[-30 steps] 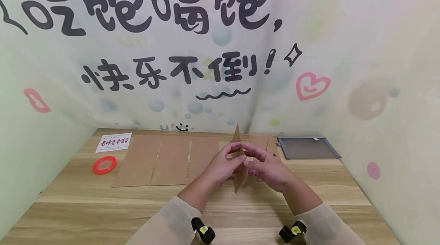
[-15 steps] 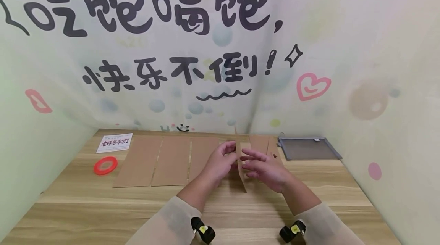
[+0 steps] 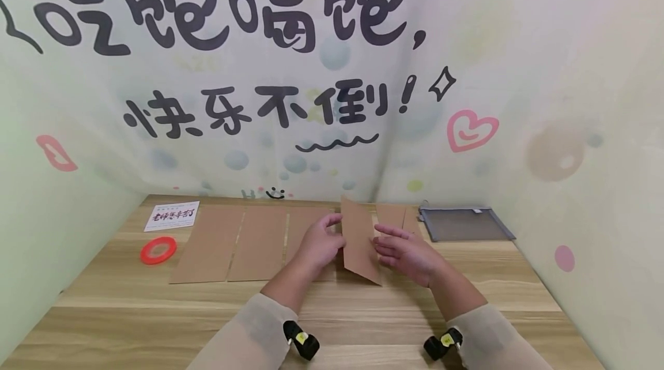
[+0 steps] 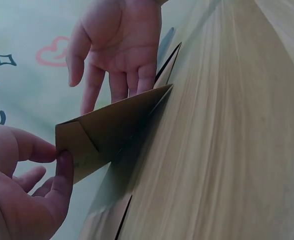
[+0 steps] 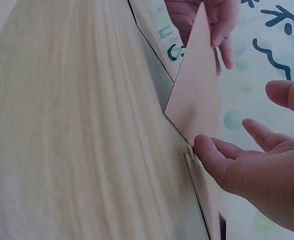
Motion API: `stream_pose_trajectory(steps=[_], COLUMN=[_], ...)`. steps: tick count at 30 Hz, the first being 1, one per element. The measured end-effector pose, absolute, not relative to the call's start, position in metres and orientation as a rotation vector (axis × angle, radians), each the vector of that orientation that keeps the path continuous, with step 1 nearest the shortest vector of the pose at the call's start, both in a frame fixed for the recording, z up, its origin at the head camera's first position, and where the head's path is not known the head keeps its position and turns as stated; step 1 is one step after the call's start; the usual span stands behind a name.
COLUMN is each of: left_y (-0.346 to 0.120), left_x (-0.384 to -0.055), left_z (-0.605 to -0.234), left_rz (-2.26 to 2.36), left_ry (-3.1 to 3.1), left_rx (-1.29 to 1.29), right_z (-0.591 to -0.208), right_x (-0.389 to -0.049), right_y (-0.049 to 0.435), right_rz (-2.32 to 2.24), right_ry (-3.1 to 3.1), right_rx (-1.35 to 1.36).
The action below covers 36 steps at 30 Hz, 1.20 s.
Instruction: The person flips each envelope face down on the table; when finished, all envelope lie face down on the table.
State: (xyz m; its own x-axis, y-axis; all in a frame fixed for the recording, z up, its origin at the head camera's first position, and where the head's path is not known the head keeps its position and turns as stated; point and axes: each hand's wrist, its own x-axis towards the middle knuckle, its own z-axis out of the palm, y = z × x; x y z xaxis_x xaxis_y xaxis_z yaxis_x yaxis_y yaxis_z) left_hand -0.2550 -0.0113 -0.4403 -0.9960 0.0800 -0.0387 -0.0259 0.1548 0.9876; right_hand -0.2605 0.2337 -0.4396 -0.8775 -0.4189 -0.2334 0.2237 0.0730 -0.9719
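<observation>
A brown kraft-paper envelope [image 3: 358, 240] is tilted above the table, its left side raised and its right edge low. My left hand [image 3: 317, 246] pinches the raised left edge between thumb and fingers. A flap line crosses the envelope's underside [image 4: 89, 150] in the left wrist view. My right hand [image 3: 407, 253] is at the opposite edge, fingers extended and apart. In the right wrist view, the fingertips of the right hand [image 5: 266, 160] are at the lower edge; whether they press on it, I cannot tell.
Flat brown envelopes [image 3: 261, 243] lie in a row to the left, and more brown pieces [image 3: 390, 214] lie behind my right hand. A red tape roll [image 3: 158, 250] and a printed card [image 3: 172, 215] are at far left. A grey mesh pouch [image 3: 467, 223] lies at back right.
The envelope, upright on edge between both hands before, has tipped over to the right so its broad face shows. My right fingers have let go and spread; my left hand has shifted slightly left.
</observation>
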Motion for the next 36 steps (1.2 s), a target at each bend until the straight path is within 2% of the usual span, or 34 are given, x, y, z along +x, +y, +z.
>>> stream_pose_trajectory(steps=[21, 36], left_y=[-0.014, -0.0055], left_x=[-0.2539, -0.2493], left_z=[-0.4465, -0.4418], left_rz=[1.611, 1.671], left_ry=[2.53, 2.495], left_rx=[0.098, 0.168], right_z=[-0.4415, -0.4418], right_x=[-0.2638, -0.2682], right_y=[0.2382, 0.2418], right_rz=[-1.852, -1.91], right_ry=[1.908, 1.976], right_rx=[-0.188, -0.11])
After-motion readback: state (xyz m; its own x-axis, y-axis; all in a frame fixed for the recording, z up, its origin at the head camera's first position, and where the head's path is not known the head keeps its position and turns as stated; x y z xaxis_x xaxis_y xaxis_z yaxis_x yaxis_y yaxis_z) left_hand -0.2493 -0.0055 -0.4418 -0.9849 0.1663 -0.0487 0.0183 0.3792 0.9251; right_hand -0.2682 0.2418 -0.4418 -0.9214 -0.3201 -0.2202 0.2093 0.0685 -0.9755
